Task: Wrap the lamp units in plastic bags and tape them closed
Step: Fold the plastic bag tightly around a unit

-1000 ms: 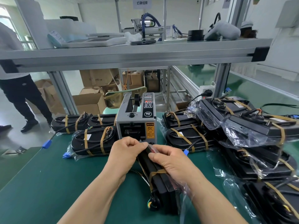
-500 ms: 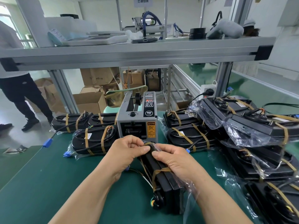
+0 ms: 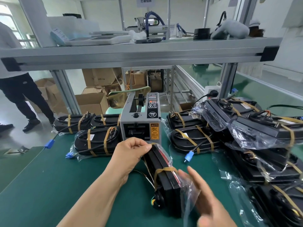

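While the left hand (image 3: 131,153) pinches its far end, the black, red-lensed lamp unit (image 3: 167,185), tan-banded inside a clear plastic bag (image 3: 188,194), lies on the green desk (image 3: 49,185). The right hand (image 3: 203,199), blurred, spreads straight fingers beside it. A tape dispenser (image 3: 139,123) stands just behind, between wrapped units (image 3: 96,143).

The room is bright, with soft daylight from the window (image 3: 6,15) on the left. The right hand (image 3: 206,202) looks blurry. Straight lines bend near the edges.
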Motion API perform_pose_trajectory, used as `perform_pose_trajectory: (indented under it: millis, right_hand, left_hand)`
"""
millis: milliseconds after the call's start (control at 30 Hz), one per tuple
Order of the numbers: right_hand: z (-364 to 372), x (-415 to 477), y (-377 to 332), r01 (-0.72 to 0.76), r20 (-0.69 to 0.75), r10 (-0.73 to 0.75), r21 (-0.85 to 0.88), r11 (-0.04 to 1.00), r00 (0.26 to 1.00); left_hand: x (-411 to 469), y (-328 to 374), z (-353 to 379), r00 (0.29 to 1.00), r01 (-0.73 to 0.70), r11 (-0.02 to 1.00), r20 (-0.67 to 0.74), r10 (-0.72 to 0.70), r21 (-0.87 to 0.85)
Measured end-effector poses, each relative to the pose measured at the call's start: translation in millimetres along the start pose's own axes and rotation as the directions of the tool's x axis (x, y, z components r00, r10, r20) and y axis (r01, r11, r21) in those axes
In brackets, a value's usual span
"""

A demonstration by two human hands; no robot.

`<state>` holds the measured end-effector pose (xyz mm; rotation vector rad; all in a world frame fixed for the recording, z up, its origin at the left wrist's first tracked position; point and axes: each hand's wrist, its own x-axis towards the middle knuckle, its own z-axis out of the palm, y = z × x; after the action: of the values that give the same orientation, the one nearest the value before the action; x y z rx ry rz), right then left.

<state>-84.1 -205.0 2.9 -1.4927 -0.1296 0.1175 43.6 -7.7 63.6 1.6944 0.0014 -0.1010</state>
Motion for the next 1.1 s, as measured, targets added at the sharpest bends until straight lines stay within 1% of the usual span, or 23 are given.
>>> perform_pose_trajectory:
  millis: [33,67,100,133,167,200,267,300,367,433,500,567,700,767,800,867,933,1000,1067,1100]
  right_hand:
    - [4,-4,1,-0.01,0.057,0.015,-0.082,0.997,0.998]
    - [9,-4,2,-0.019,0.076,0.027,-0.102,0.995,0.997]
    - [16,-4,3,-0.026,0.026,0.03,-0.135,0.99,0.999]
    - [26,-2,0,-0.022,-0.061,0.011,-0.173,0.985,0.998]
    - [36,0,-2,0.012,-0.149,-0.045,-0.215,0.976,0.988]
    - [42,3,-2,0.05,-0.227,-0.095,-0.199,0.979,0.969]
    - [52,7,-3,0.095,-0.375,-0.102,-0.038,0.995,0.921]
    - [54,8,-6,0.107,-0.421,-0.074,0.057,0.993,0.904]
    - [53,8,-11,0.101,-0.476,0.021,0.228,0.968,0.879]
    - [51,9,-16,0.097,-0.462,0.09,0.365,0.926,0.882]
    - [52,11,-22,0.091,-0.417,0.128,0.467,0.88,0.9]
    - [60,14,-29,0.05,-0.313,0.153,0.556,0.829,0.937]
    - [79,30,-37,-0.061,-0.059,0.143,0.703,0.708,0.988]
    - [94,46,-42,-0.183,0.115,0.144,0.697,0.693,0.983]
    - [105,56,-46,-0.235,0.196,0.139,0.653,0.72,0.971]
    - [130,83,-57,-0.27,0.286,0.125,0.553,0.788,0.95]
    - [162,117,-73,-0.287,0.279,0.169,0.466,0.837,0.945]
    - [194,153,-87,-0.284,0.196,0.22,0.408,0.868,0.956]
    - [224,185,-94,-0.228,0.101,0.206,0.335,0.914,0.973]
    - [237,199,-95,-0.193,0.056,0.184,0.269,0.944,0.981]
  left_hand:
    - [-1,0,2,1.0,-0.01,1.0,-0.008,0.01,-0.004]
    - [-2,1,5,1.0,-0.022,1.0,-0.018,0.022,-0.009]
    - [-3,2,8,0.999,-0.034,0.999,-0.027,0.034,-0.014]
    - [-5,3,11,0.998,-0.048,0.999,-0.034,0.047,-0.017]
    - [-6,3,14,0.997,-0.061,0.998,-0.037,0.061,-0.016]
    - [-9,2,16,0.997,-0.074,0.997,-0.034,0.074,-0.008]
    - [-16,-3,14,0.996,-0.091,0.996,-0.012,0.091,0.015]
    - [-20,-8,12,0.996,-0.094,0.995,-0.009,0.094,0.034]
    - [-31,-20,2,0.994,-0.08,0.991,-0.066,0.088,0.109]
    - [-42,-33,-11,0.986,-0.027,0.982,-0.156,0.057,0.189]
    - [-52,-42,-24,0.982,0.026,0.983,-0.191,0.01,0.183]
    - [-61,-45,-38,0.986,0.047,0.995,-0.166,-0.032,0.091]
    - [-78,-38,-75,0.995,0.094,0.984,-0.031,-0.099,-0.153]
    - [-82,-35,-97,0.992,0.099,0.95,-0.048,-0.119,-0.296]
    - [-81,-33,-108,0.99,0.081,0.935,-0.083,-0.117,-0.344]
    - [-74,-26,-132,0.976,0.029,0.911,-0.185,-0.115,-0.411]
    - [-58,-19,-156,0.941,-0.022,0.896,-0.311,-0.132,-0.444]
    - [-35,-13,-183,0.892,-0.062,0.881,-0.421,-0.162,-0.47]
    - [-8,-8,-211,0.85,-0.074,0.869,-0.486,-0.201,-0.489]
    - [6,-7,-223,0.836,-0.07,0.867,-0.504,-0.219,-0.493]
